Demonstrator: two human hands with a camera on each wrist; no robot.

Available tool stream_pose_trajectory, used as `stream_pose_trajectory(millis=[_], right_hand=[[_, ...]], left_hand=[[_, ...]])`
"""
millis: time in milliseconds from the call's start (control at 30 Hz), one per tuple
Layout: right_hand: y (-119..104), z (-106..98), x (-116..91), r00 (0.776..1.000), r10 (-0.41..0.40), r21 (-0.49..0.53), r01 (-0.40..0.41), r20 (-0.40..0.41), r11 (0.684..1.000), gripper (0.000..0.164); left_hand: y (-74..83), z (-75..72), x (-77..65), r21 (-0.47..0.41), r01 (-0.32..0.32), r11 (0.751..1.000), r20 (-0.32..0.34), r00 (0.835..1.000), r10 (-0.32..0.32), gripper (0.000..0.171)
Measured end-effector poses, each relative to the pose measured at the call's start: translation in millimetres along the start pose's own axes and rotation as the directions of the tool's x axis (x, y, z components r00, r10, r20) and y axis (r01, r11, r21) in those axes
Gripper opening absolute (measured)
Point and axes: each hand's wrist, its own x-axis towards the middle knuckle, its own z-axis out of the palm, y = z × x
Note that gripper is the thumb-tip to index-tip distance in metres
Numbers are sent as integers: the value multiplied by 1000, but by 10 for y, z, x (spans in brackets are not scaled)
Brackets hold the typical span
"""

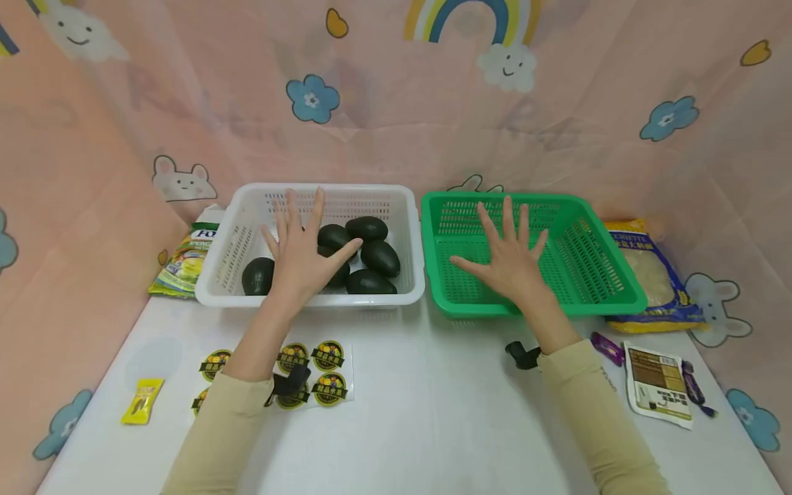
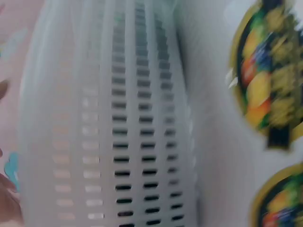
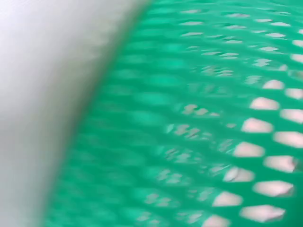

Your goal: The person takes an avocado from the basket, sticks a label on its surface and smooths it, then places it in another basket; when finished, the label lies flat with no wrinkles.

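My left hand (image 1: 301, 265) is spread wide over the white basket (image 1: 247, 300), its fingers straight and holding nothing. Inside that basket lie several dark green avocados (image 1: 380, 258), some partly hidden behind the hand. Over the green basket (image 1: 538, 309) my right hand (image 1: 511, 265) also has its fingers fanned out, with nothing in it. No contents show inside the green basket. The left wrist view is filled by the slotted side of the white basket (image 2: 128, 142); the right wrist view shows the green basket's perforated wall (image 3: 142, 118), blurred.
A sheet of round fruit stickers (image 1: 329, 388) lies under the left forearm. A yellow packet (image 1: 143, 401) is at the left. At right are a white-and-brown pouch (image 1: 658, 385) and purple wrapped pieces (image 1: 607, 348). Bags (image 1: 656, 275) stand beside the baskets, against a patterned cloth.
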Motion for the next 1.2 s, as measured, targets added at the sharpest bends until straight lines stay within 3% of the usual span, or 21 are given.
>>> stream_pose_trajectory(millis=[33, 67, 133, 200, 233, 333, 433, 500, 600, 667, 733, 833, 1000, 1200], right_hand=[[-36, -61, 17, 999, -45, 30, 44, 30, 999, 100], [-87, -136, 37, 994, -97, 68, 93, 58, 993, 95], [-227, -319, 91, 968, -226, 152, 208, 110, 966, 79], [-402, -513, 176, 914, -377, 225, 341, 147, 913, 59], [-513, -593, 238, 877, -453, 258, 405, 162, 877, 51], [-871, -756, 465, 731, -645, 370, 548, 224, 750, 34], [-1253, -764, 731, 594, -732, 469, 569, 335, 676, 30], [-1482, -686, 910, 527, -739, 522, 525, 420, 672, 30], [-1752, -477, 1152, 468, -694, 545, 430, 547, 720, 31], [-1876, -318, 1275, 443, -646, 532, 368, 621, 763, 34], [-1955, -160, 1366, 434, -597, 500, 327, 675, 802, 37], [-2006, 47, 1447, 426, -546, 456, 301, 722, 838, 43], [-2043, 291, 1474, 430, -520, 435, 286, 738, 854, 51], [-2088, 450, 1462, 399, -508, 457, 221, 763, 861, 64]], left_hand=[[42, -5, -83, -156, -35, 987, -27, 999, 31, 74], [85, -5, -184, -322, -66, 944, -30, 998, 60, 59], [151, 14, -415, -604, -75, 794, 17, 994, 106, 31], [189, 56, -640, -764, 70, 641, 173, 980, 100, 21], [187, 81, -745, -790, 172, 589, 268, 960, 80, 22], [127, 176, -943, -747, 418, 517, 480, 877, -15, 32], [55, 255, -985, -710, 547, 444, 550, 824, -137, 43], [15, 287, -965, -709, 586, 393, 553, 807, -207, 48], [-10, 317, -924, -725, 611, 318, 548, 791, -272, 49], [-14, 329, -911, -733, 617, 287, 547, 785, -290, 46], [-9, 341, -907, -737, 623, 264, 552, 779, -298, 42], [-10, 362, -909, -734, 628, 259, 559, 775, -296, 40], [-32, 355, -910, -727, 635, 261, 575, 771, -275, 39], [-72, 306, -909, -719, 637, 278, 590, 771, -241, 43]])
